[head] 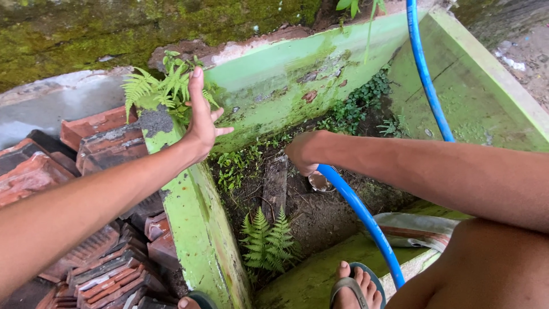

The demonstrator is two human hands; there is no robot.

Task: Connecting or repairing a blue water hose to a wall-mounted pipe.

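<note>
Outdoors, seen from above, a person crouches over a sunken bed of dark soil (320, 220) enclosed by a mossy, light-green painted wall (274, 86). The left hand (201, 123) is raised with fingers spread, reaching into a clump of fern (163, 88) that grows on top of the wall's corner; the fingertips touch the fronds without closing on them. The right hand (302, 153) reaches down into the bed, curled around a blue hose (366, 217) at its lower end, knuckles facing the camera. The hose runs up the far wall and also down toward a sandalled foot (355, 283) on the near ledge. Another fern (267, 240) grows in the soil below. Stacked red-brown roof tiles (97, 240) lie left of the wall.
</note>
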